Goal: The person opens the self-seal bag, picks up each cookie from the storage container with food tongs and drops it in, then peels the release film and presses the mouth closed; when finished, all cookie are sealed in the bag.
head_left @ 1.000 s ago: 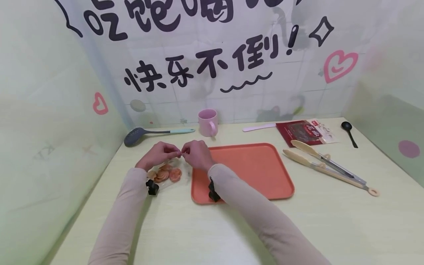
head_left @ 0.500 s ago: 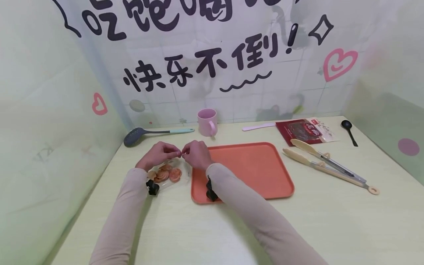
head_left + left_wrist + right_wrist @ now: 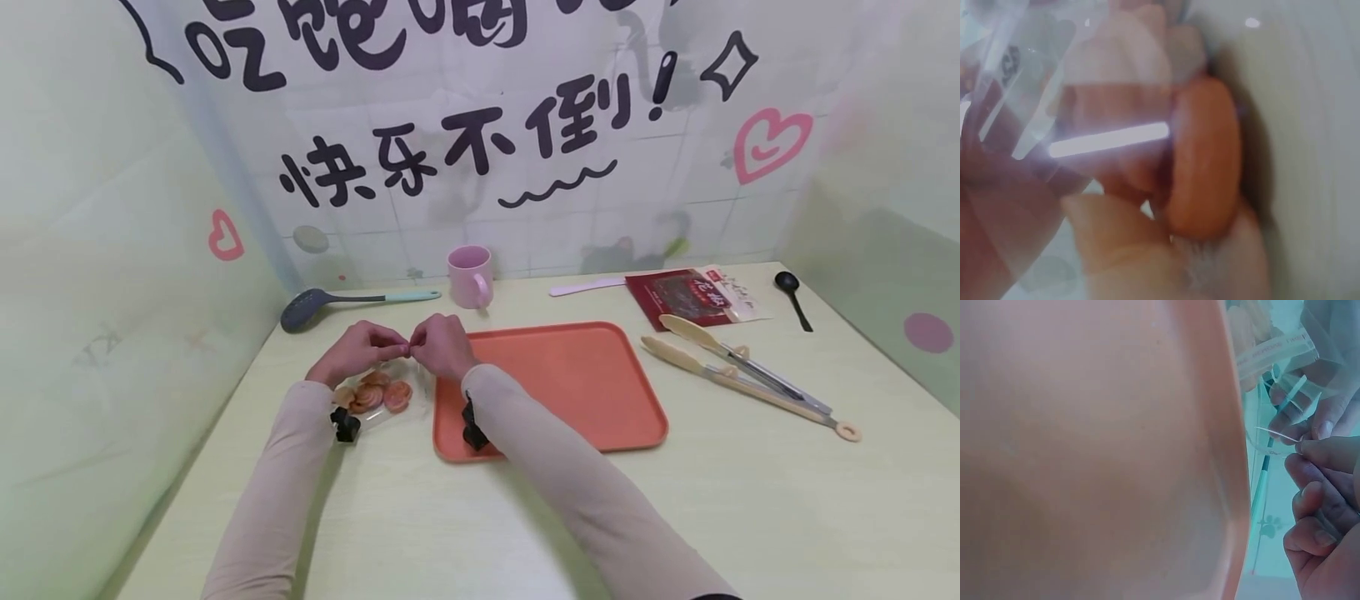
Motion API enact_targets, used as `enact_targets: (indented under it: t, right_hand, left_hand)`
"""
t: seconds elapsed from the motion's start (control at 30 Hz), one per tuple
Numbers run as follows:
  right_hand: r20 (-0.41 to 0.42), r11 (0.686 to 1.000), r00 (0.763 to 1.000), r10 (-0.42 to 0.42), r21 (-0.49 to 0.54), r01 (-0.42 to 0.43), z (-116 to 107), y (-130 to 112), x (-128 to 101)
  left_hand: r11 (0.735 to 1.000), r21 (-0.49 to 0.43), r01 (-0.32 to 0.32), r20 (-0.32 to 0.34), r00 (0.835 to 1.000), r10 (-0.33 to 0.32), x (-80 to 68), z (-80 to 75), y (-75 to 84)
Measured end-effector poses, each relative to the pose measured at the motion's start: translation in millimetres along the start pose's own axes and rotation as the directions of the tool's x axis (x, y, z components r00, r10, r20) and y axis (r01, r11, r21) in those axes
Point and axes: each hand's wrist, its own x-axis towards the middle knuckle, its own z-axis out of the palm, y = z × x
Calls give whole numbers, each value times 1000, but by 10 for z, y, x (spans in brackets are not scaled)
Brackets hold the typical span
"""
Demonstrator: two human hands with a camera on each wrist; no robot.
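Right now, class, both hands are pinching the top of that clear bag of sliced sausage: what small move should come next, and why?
Probably pull the two hands apart to open the bag. The left hand and right hand each pinch the top edge of the clear bag, fingertips almost meeting, and the sausage slices are still inside, beside the orange tray. Whether the edge has started to part cannot be told.

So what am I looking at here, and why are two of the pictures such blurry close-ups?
No machine here: a person wears one camera on the head and one on each wrist. The head view shows the left hand and right hand pinching the top of a clear bag of sausage slices on a pale table. Beside it lie an orange tray, tongs, a pink mug, a slotted spoon and a red packet. The close-ups are the wrist views: fingers, bag and tray edge.
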Motion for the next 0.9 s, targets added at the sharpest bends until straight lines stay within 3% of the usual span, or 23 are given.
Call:
enact_targets:
  t: [0.37, 0.47, 0.6, 0.67, 0.77, 0.9]
  right_hand:
    - [-46, 987, 997, -60, -151, 53, 22, -5, 20]
    - [-54, 994, 997, -51, -102, 45, 23, 9, 16]
    - [-65, 996, 998, 25, 88, -19, 34, 35, 7]
    - [-61, 972, 995, 83, 227, -67, 28, 47, -5]
    - [-58, 897, 981, 184, 418, -144, -8, 92, -25]
    - [-66, 795, 946, 318, 562, -228, -138, 234, -69]
  left_hand:
    - [998, 52, -44, -22, 999, 45, 20, 41, 86]
    - [998, 44, -39, -17, 999, 40, 11, 42, 83]
    - [1000, 24, -7, -27, 1000, 8, -8, 35, 47]
    - [1000, 14, 5, -39, 999, -4, -23, 25, 26]
    - [1000, -9, 4, -81, 997, -5, -45, 4, -15]
    - [993, -114, -10, -213, 977, -14, -120, -40, -106]
